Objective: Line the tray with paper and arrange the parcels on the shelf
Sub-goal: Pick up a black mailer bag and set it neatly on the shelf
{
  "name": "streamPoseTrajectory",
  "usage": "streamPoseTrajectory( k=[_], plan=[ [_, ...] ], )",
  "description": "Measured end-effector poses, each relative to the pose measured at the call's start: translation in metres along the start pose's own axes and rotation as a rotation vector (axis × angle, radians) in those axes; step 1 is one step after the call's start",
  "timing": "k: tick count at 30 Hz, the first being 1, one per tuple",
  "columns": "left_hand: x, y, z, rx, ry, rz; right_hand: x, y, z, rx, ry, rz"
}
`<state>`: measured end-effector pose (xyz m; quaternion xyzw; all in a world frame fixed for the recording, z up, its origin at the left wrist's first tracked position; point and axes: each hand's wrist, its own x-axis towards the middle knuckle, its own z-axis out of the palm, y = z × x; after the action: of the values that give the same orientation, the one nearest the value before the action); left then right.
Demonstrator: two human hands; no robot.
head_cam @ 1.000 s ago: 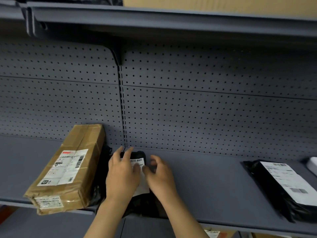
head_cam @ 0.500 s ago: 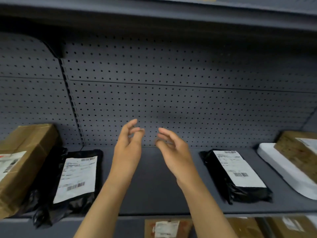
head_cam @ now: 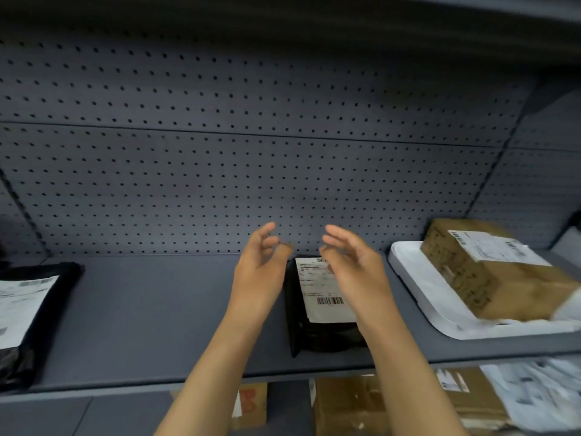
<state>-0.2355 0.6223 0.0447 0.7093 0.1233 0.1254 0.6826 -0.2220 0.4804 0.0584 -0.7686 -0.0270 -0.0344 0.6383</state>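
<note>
My left hand [head_cam: 259, 269] and my right hand [head_cam: 355, 272] hover empty above the grey shelf [head_cam: 157, 313], fingers spread and palms facing each other. Between and below them lies a black parcel bag [head_cam: 320, 309] with a white label, partly hidden by my right hand. To the right, a white tray [head_cam: 418, 278] lined with white paper holds a brown cardboard parcel [head_cam: 484, 265]. Another black bag with a label [head_cam: 25, 313] lies at the left edge of the shelf.
A perforated grey back panel [head_cam: 251, 152] rises behind the shelf. An upper shelf overhangs at the top. On the level below sit several cardboard boxes [head_cam: 349, 404] and a white plastic bag [head_cam: 540, 394].
Both hands let go of the left black bag and lifted off the shelf. My view swung right, so the tray and the brown parcel on it came into sight.
</note>
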Motion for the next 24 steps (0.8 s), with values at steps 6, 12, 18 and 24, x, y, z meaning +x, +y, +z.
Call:
streamPoseTrajectory(
  k=[6,12,18,24],
  plan=[
    [0.006,-0.035,0.034,0.239,-0.098,-0.036,0.017,0.045,-0.027,-0.17,0.097,0.058],
    [0.019,-0.073,0.045,0.285,-0.199,-0.11,0.021,0.088,-0.021,-0.256,0.001,0.197],
    [0.013,-0.072,0.045,0.118,-0.182,-0.203,0.022,0.091,-0.022,-0.226,0.001,0.211],
    [0.011,-0.051,0.034,-0.077,-0.117,-0.221,0.017,0.07,-0.017,-0.06,0.057,0.192]
  ],
)
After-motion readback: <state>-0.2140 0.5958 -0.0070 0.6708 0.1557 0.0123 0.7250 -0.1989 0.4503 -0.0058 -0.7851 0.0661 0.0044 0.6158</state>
